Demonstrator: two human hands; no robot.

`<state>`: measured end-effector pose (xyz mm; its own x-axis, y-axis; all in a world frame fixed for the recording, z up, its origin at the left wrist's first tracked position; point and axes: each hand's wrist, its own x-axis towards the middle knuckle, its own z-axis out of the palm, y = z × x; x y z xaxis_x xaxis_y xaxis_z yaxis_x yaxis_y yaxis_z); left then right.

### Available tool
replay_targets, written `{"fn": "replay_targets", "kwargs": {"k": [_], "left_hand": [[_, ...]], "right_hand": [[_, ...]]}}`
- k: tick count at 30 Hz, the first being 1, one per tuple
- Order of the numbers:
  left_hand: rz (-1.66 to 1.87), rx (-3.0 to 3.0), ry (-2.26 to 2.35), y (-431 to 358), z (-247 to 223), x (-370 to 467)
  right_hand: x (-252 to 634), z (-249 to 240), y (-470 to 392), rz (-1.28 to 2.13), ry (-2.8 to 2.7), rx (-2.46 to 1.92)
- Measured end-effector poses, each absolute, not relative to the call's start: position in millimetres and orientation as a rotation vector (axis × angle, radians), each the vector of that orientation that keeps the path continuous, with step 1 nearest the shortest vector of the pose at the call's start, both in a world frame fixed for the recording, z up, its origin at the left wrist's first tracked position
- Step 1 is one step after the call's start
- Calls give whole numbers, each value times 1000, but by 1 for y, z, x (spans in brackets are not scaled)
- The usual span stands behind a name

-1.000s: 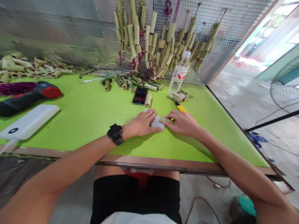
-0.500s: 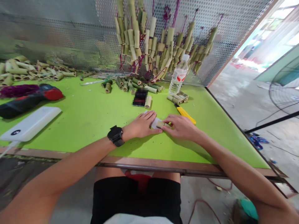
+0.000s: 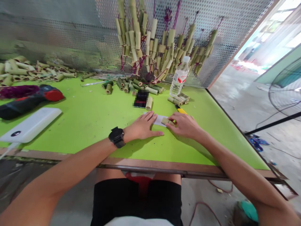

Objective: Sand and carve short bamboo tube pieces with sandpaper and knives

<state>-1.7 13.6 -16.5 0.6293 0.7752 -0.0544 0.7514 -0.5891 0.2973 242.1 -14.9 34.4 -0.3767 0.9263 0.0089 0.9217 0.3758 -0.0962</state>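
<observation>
A white strip point(image 3: 159, 120), perhaps paper or sandpaper, lies on the green tabletop point(image 3: 94, 125). My left hand point(image 3: 143, 126), with a black watch at the wrist, rests flat with spread fingers on the strip's left end. The fingers of my right hand point(image 3: 182, 125) are closed round a short bamboo piece point(image 3: 166, 121), which lies over the strip's right part. Beyond my right hand a yellow cutter point(image 3: 182, 110) is partly hidden. Past the strip, a pale bamboo tube point(image 3: 149, 103) stands beside a dark, pixelated flat object point(image 3: 141, 99).
A water bottle point(image 3: 180, 77) stands by small bamboo tubes point(image 3: 178, 99). At the left lie a power bank point(image 3: 31, 125), a red-and-black power tool point(image 3: 35, 100) and a bamboo pile point(image 3: 35, 71). Bamboo strings point(image 3: 162, 48) hang on the mesh at the back.
My right hand has moved slightly right and away from me with the bamboo piece, uncovering more of the strip and covering more of the yellow cutter. My left hand has barely moved.
</observation>
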Motion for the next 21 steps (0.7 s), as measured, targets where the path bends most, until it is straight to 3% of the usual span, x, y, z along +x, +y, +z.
{"fn": "replay_targets", "kwargs": {"k": [10, 15, 21], "left_hand": [[302, 2542, 1134, 9, -20, 5], [312, 2566, 1144, 9, -23, 6], [296, 2591, 1140, 8, -23, 6]], "right_hand": [[246, 28, -14, 316, -2579, -1468], [245, 28, -13, 198, -2519, -1581], [244, 29, -15, 288, -2537, -1579]]}}
